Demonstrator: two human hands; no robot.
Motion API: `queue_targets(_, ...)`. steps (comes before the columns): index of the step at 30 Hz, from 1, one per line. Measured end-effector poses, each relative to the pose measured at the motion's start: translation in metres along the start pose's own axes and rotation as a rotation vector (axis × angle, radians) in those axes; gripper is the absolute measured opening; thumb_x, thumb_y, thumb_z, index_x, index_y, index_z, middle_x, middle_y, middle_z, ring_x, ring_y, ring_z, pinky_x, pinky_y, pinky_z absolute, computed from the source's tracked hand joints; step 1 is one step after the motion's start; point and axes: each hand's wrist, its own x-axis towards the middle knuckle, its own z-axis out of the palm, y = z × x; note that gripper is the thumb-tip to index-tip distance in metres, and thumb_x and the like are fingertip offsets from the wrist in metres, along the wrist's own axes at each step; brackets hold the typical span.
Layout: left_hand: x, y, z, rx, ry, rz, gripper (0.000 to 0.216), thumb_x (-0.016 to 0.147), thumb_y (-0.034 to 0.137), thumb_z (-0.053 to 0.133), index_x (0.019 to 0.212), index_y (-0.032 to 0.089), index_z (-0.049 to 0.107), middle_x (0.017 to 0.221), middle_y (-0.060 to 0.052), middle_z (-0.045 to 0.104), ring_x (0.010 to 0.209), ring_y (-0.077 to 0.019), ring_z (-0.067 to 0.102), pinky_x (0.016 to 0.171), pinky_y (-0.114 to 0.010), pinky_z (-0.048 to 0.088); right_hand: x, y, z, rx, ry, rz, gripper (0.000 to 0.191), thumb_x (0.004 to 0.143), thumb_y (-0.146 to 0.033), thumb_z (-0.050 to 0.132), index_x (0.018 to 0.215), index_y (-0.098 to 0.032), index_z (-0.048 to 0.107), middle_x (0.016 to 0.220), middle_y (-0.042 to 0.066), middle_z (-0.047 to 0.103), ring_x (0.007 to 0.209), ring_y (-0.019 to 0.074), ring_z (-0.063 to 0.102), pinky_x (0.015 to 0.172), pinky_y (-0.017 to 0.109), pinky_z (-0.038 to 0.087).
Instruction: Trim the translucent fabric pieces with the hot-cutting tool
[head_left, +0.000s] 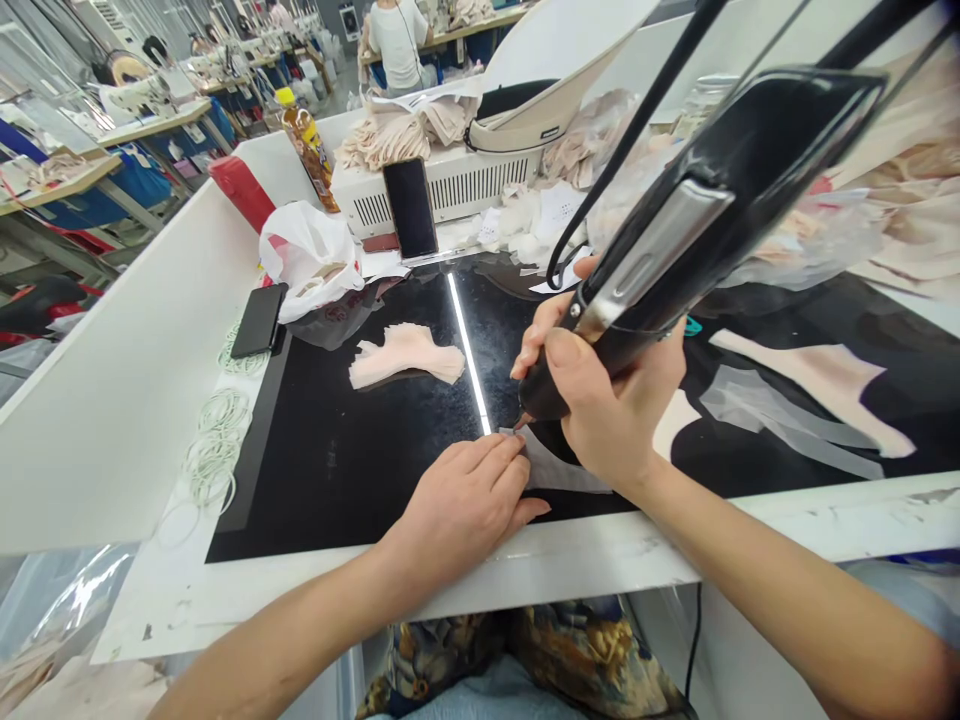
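Observation:
My right hand (619, 410) is wrapped round a bulky black handheld tool (735, 190) with a silver lever on its side. The tool's narrow tip points down at the edge of a sheer grey fabric piece (562, 472), just by my left fingertips. Flat on that fabric lies my left hand (465, 500), fingers stretched out and side by side, holding nothing. To the left rests a stack of pale pink fabric pieces (409, 355). On the right are a pale pink cut piece (825, 385) and sheer strips (780, 415); another pink piece (675, 424) is partly hidden behind my right wrist.
A bright light strip reflects on the black mat (337, 460). Along the left are elastic loops (217, 440), a black phone (257, 320) and a white plastic bag (311, 255). Another phone (410, 208) leans against a vented white box (472, 180). Black cables (637, 130) hang near the tool.

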Motion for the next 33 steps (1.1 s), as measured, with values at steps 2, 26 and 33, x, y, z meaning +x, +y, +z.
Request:
queue_targets(2, 0.0, 0.0, 0.0, 0.001, 0.0, 0.001, 0.039, 0.105, 0.045, 0.045, 0.109, 0.011, 0.065, 0.124, -0.013, 0.071, 0.115, -0.024, 0.067, 0.089, -0.035, 0.055, 0.0, 0.0, 0.0, 0.004, -0.014, 0.017, 0.037, 0.081, -0.036, 0.078, 0.11, -0.031, 0.055, 0.075, -0.005, 0.06, 0.055, 0.012, 0.055, 0.052, 0.03, 0.053)
queue_targets(26, -0.001, -0.001, 0.001, -0.002, -0.014, 0.004, 0.039, 0.104, 0.045, 0.048, 0.113, 0.01, 0.063, 0.125, -0.013, 0.07, 0.116, -0.0234, 0.066, 0.09, -0.035, 0.055, 0.006, -0.003, -0.003, -0.01, -0.012, -0.009, 0.036, 0.078, -0.039, 0.08, 0.104, -0.032, 0.056, 0.077, -0.005, 0.062, 0.056, 0.0124, 0.058, 0.051, 0.031, 0.055)
queue_targets(33, -0.002, -0.003, -0.002, 0.009, -0.017, 0.026, 0.038, 0.106, 0.042, 0.043, 0.118, 0.012, 0.063, 0.128, -0.013, 0.069, 0.114, -0.0245, 0.066, 0.088, -0.036, 0.055, 0.003, -0.028, -0.033, -0.081, -0.015, 0.01, 0.031, 0.078, -0.037, 0.08, 0.101, -0.035, 0.058, 0.076, -0.005, 0.064, 0.053, 0.0155, 0.058, 0.048, 0.034, 0.052)
